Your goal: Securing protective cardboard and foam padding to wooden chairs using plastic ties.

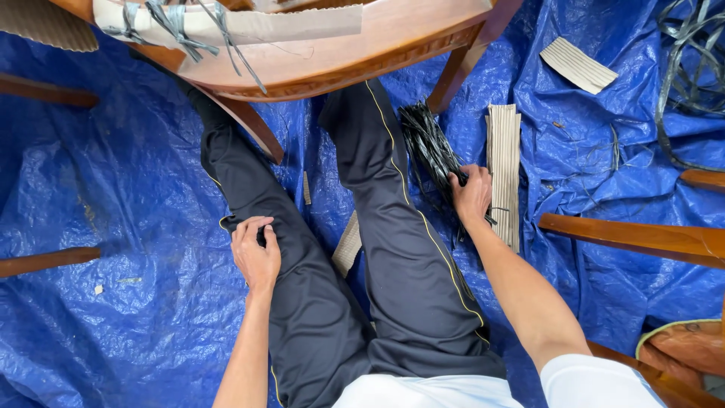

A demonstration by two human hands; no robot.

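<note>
I sit on a blue tarp with both legs in dark trousers stretched under a round wooden table. My right hand reaches to my right and grips a bundle of black plastic strips lying beside my right leg. Next to that bundle lies a stack of long corrugated cardboard strips. My left hand rests on my left thigh, fingers curled, holding nothing that I can see. On the table top lies a cardboard piece tied with grey strips.
Wooden chair parts stand at the right and left. A loose cardboard piece and a tangle of dark straps lie on the tarp at the far right. A small cardboard strip lies between my legs.
</note>
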